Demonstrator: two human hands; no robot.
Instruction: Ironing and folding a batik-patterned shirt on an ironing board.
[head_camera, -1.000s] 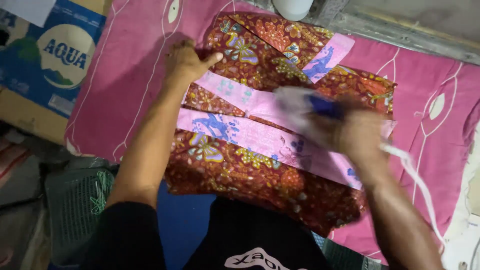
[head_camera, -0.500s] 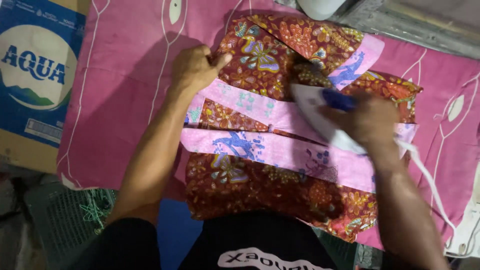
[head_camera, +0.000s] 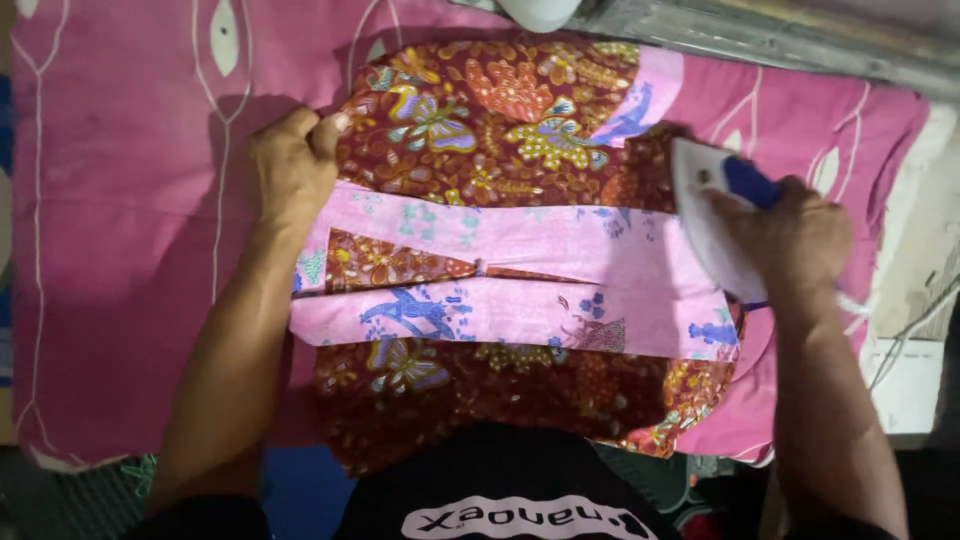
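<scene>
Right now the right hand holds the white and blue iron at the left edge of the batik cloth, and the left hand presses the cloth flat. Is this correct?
Not quite. The head view shows the right hand holding the iron at the right edge of the batik cloth, not the left. The left hand does press the cloth flat.

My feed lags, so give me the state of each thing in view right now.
Left hand: pressing on the garment's left edge.
Right hand: gripping the iron's handle.
Iron: flat on the garment's right end.
Batik garment: spread flat, pink bands across.
Pink cover: spread under the garment.
</scene>
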